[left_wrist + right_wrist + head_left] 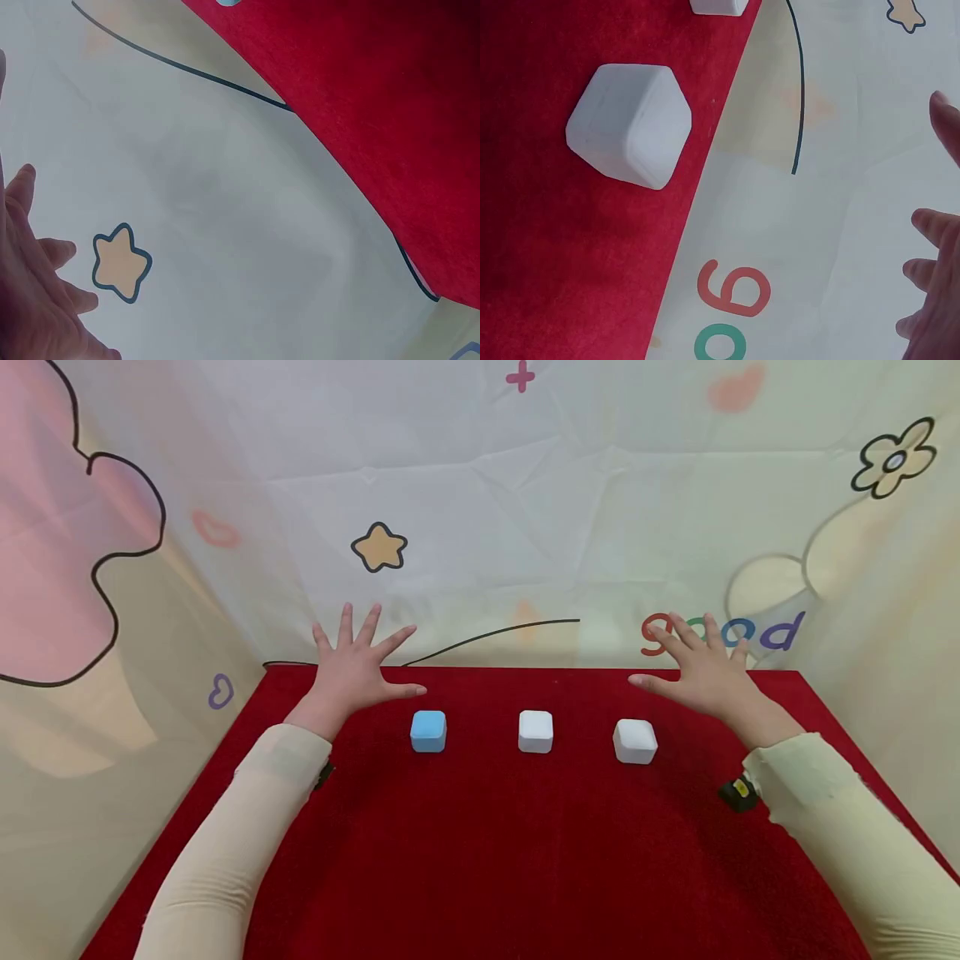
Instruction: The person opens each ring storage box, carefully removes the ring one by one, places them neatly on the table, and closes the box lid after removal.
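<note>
Three small blocks with rounded edges stand apart in a row on a red cloth-covered table (480,860). The left one is a light blue block (428,732), the middle one a white block (536,732), and the right one another white block (635,742), seen large in the right wrist view (630,127). My left hand (351,672) is held with fingers spread, up and left of the blue block. Fingers also spread, my right hand (708,672) hovers up and right of the right white block. Neither hand touches anything.
A pale curtain (465,502) with printed drawings hangs behind the table's far edge and along both sides. Its prints include a star (379,547) and the word "good" (780,632). A small dark device (739,793) sits at my right wrist.
</note>
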Motion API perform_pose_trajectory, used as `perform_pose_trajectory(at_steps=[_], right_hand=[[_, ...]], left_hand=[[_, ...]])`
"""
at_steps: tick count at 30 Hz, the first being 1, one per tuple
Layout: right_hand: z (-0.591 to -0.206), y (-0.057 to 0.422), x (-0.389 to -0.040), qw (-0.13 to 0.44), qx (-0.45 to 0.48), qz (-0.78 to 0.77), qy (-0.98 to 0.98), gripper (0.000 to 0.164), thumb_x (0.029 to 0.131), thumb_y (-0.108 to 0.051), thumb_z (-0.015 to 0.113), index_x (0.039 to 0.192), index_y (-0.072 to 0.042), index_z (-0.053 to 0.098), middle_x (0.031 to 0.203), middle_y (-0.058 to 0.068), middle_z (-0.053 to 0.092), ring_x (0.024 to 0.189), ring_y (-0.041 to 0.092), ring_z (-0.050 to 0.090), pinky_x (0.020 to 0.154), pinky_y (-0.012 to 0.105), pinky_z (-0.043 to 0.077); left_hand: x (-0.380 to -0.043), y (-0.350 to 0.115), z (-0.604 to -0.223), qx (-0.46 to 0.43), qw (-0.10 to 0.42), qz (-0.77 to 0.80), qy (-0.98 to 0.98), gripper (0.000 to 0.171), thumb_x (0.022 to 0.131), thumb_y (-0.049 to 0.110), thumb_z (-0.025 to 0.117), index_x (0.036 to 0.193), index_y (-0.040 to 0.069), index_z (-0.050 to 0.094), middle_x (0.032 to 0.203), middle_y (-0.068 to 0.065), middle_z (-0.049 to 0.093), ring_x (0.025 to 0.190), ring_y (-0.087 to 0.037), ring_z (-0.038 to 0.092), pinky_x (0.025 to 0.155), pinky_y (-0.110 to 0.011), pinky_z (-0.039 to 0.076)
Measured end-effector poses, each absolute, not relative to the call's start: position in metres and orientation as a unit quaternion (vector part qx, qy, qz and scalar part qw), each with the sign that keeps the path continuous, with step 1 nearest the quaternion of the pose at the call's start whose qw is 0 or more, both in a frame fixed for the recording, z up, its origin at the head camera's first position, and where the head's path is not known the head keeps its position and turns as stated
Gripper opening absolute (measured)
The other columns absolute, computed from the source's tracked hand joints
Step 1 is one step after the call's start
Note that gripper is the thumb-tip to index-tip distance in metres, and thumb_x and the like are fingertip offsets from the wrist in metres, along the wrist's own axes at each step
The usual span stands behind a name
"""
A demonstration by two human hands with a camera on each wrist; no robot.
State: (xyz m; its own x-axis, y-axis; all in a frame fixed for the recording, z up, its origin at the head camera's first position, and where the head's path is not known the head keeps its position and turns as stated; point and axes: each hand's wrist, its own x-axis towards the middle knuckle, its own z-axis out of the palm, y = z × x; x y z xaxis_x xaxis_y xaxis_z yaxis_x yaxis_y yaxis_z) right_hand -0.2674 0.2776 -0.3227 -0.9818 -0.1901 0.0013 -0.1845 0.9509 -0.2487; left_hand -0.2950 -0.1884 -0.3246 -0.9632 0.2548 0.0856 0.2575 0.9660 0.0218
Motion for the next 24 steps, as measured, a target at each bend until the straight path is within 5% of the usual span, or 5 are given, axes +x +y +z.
perform_pose_trajectory(at_steps=[11, 24], right_hand=[[-0.328, 0.272, -0.266, -0.014, -0.103, -0.136, 0.985, 0.089, 0.095, -0.066, 0.053, 0.163, -0.016, 0.024, 0.172, 0.021, 0.009, 0.154, 0.058, -0.002, 0.107, 0.09, 0.005], [-0.338, 0.26, -0.267, -0.049, -0.112, -0.147, 0.981, 0.08, 0.097, -0.056, 0.057, 0.159, -0.01, 0.035, 0.167, 0.026, 0.024, 0.151, 0.058, 0.017, 0.112, 0.084, 0.014]], left_hand=[[-0.294, -0.191, -0.326, -0.124, 0.042, -0.026, -0.991, 0.091, 0.087, 0.069, 0.063, 0.163, 0.037, 0.024, 0.174, -0.016, 0.002, 0.158, -0.051, -0.006, 0.117, -0.082, -0.003], [-0.292, -0.199, -0.34, -0.117, 0.06, -0.043, -0.99, 0.091, 0.086, 0.067, 0.065, 0.162, 0.033, 0.029, 0.173, -0.016, 0.012, 0.157, -0.052, 0.005, 0.118, -0.08, 0.011]])
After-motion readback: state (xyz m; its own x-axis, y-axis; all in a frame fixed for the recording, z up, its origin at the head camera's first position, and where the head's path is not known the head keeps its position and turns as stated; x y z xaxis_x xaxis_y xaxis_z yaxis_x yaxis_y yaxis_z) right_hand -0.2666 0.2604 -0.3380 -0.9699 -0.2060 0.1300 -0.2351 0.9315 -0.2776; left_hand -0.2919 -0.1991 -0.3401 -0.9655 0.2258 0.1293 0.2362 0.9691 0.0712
